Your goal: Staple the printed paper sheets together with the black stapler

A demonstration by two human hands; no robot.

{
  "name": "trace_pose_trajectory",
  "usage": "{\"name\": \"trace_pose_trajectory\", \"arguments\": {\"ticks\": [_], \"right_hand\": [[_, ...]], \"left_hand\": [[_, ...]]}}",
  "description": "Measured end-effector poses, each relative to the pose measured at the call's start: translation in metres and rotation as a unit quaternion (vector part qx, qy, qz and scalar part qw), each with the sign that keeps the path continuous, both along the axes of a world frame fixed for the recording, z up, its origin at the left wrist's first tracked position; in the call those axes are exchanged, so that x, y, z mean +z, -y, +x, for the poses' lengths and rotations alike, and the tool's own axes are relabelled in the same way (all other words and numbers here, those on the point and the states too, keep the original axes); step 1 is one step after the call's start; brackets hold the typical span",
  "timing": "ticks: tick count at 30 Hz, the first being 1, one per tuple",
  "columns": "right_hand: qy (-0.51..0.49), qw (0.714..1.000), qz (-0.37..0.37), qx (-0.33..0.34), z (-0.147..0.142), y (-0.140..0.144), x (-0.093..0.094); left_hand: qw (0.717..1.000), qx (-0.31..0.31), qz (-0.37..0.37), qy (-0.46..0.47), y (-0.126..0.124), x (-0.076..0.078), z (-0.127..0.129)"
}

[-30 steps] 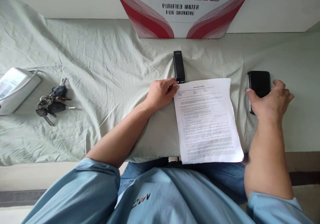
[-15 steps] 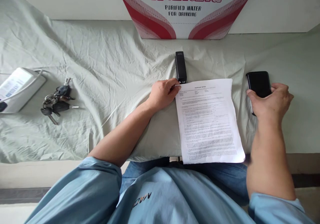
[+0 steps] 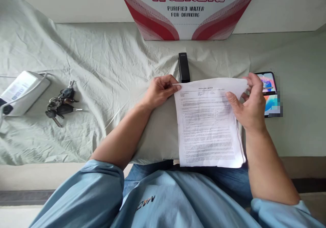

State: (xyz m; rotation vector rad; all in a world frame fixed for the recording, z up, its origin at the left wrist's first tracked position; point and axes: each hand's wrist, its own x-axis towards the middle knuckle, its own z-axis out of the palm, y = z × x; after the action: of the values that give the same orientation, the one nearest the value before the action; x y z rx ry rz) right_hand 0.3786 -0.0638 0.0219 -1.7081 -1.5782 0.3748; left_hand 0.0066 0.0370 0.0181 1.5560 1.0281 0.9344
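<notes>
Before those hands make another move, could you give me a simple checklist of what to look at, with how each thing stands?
1. Left hand has the paper by its upper left corner: ok.
2. Right hand has the paper near its upper right corner: ok.
3. Printed side faces up: ok.
4. Whole paper over the cloth-covered table: not ok; in this view its bottom edge reaches past the table's near edge.
5. Stapler apart from the paper: cannot tell; its near end meets the paper's top edge in view.
6. Keys away from the paper: ok, off to the left.
</notes>
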Motion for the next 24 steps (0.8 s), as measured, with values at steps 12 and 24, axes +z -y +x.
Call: {"name": "trace_pose_trajectory", "arguments": {"ticks": [12,24], "right_hand": [[-0.221,0.97,-0.096,-0.028,-0.012,-0.002,-0.001],[-0.127,0.989,-0.015,-0.08,-0.008,-0.011,-0.012]], "left_hand": [[0.971,0.086,-0.07,0.211,-0.007,-0.008,0.005],[0.981,0.084,-0.042,0.167,-0.007,-0.015,0.004]]}}
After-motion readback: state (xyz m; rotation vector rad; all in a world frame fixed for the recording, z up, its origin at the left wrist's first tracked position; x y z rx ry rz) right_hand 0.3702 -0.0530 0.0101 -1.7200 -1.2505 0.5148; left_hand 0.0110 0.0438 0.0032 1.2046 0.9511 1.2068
